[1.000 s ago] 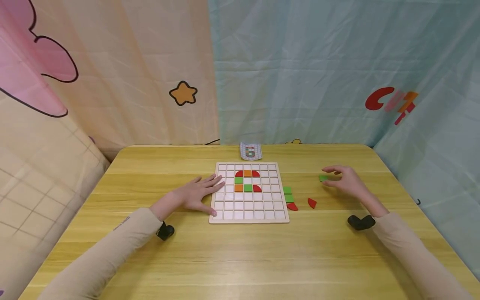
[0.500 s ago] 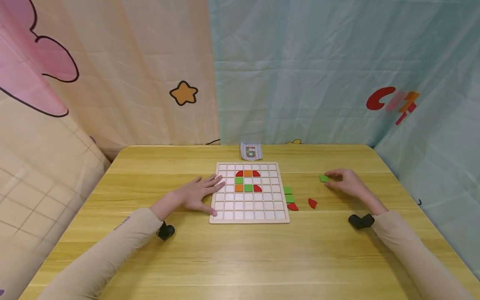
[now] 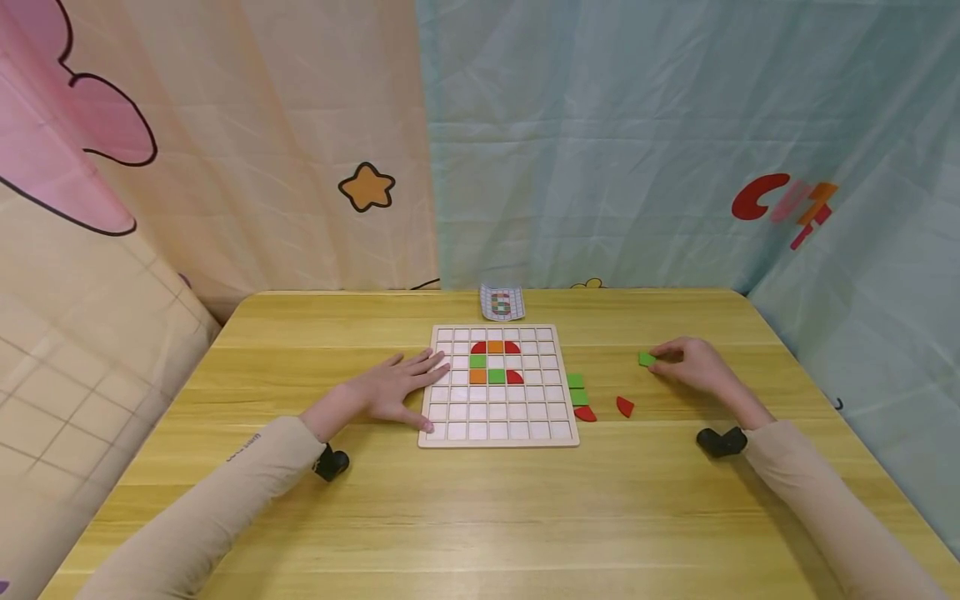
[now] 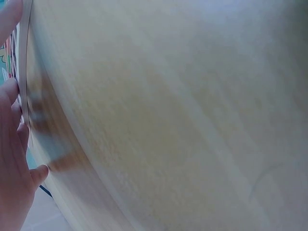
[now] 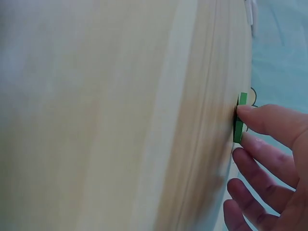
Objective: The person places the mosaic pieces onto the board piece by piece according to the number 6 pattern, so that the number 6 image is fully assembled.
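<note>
My right hand (image 3: 696, 365) pinches a green square tile (image 3: 646, 359) between thumb and index finger at the right of the table. In the right wrist view the green tile (image 5: 240, 118) shows edge-on, tilted close over the wood. My left hand (image 3: 392, 387) lies with fingers spread on the left edge of a white gridded board (image 3: 498, 432). On the board sit red quarter-round tiles (image 3: 513, 377), orange squares (image 3: 495, 347) and green squares (image 3: 477, 361). In the left wrist view the left hand (image 4: 14, 139) appears at the edge, fingertips on the board's rim.
Beside the board's right edge lie green squares (image 3: 577, 389) and a red quarter-round piece (image 3: 585, 413). Another red quarter-round piece (image 3: 625, 407) lies farther right. Behind the board stands a small pattern card (image 3: 502, 304), showing a coloured figure. Curtains (image 3: 615, 167) hang behind the table (image 3: 480, 517).
The right hand's thumb and index finger have closed on the green square, which now tilts slightly. My left hand and the board have stayed put.
</note>
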A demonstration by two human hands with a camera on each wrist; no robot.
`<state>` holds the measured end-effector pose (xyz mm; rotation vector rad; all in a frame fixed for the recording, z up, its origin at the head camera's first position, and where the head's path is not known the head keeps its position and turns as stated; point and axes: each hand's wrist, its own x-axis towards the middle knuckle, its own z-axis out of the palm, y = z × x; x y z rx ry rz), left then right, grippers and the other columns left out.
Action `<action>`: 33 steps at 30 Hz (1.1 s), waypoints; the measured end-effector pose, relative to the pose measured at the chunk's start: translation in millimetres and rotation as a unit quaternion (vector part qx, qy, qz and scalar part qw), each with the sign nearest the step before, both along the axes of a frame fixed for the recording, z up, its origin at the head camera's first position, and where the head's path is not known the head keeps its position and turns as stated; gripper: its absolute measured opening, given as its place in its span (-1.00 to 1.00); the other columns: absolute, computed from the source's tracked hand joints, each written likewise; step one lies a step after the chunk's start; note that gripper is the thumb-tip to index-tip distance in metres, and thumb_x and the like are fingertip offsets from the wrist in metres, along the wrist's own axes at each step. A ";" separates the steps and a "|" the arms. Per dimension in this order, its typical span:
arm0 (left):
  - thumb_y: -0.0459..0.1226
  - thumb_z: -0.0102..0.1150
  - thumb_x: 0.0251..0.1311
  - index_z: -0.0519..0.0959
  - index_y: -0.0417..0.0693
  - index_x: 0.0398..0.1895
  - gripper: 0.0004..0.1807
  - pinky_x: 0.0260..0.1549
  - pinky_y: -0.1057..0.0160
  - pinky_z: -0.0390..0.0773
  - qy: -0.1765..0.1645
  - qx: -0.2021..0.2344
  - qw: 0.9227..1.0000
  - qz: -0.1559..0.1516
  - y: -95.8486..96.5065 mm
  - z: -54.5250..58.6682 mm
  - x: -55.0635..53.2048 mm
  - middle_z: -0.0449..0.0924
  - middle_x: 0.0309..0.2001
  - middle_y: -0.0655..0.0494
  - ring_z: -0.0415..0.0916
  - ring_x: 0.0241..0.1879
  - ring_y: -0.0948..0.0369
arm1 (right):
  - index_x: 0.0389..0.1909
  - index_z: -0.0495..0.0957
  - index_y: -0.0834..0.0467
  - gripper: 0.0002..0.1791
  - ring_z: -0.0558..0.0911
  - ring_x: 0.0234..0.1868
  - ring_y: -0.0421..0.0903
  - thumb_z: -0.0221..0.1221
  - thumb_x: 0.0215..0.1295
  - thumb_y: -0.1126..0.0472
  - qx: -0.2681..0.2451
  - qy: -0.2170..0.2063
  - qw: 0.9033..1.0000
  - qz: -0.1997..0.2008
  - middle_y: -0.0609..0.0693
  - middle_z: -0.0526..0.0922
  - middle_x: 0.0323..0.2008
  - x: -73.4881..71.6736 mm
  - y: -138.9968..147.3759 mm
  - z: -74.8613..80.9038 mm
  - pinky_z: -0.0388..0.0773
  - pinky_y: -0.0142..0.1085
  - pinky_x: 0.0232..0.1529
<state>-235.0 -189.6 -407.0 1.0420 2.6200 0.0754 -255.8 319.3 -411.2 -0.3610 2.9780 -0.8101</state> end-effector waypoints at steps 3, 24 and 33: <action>0.40 0.02 0.06 -0.20 0.13 0.56 0.13 0.43 -0.23 -0.21 -0.001 0.000 1.000 0.000 0.2 0.1 0.3 -0.33 0.57 0.05 -0.35 0.55 0.03 | -0.01 0.63 0.31 -0.57 0.56 0.04 0.28 0.29 0.21 0.08 0.007 0.003 1.000 -0.006 0.31 0.66 -0.04 0.3 -0.6 -0.2 0.44 0.13 0.07; 0.39 0.04 0.07 -0.19 0.11 0.55 0.12 0.43 -0.23 -0.22 0.000 0.002 1.000 0.001 0.7 2.7 1.8 -0.32 0.57 0.04 -0.34 0.55 0.02 | -0.13 0.68 0.24 -0.61 0.60 -0.40 -0.07 0.36 0.11 0.06 0.017 0.071 0.997 -0.028 0.12 0.73 -0.38 12.8 -37.2 10.9 0.44 -0.31 -0.40; 0.39 0.03 0.07 -0.19 0.11 0.55 0.12 0.43 -0.22 -0.21 -0.001 -0.003 1.000 0.000 0.5 2.1 1.7 -0.32 0.57 0.05 -0.35 0.55 0.03 | -0.15 0.70 0.21 -0.67 0.55 -0.42 -0.11 0.35 0.11 0.09 0.002 0.073 0.997 -0.017 0.06 0.74 -0.37 20.7 -64.6 16.7 0.40 -0.35 -0.46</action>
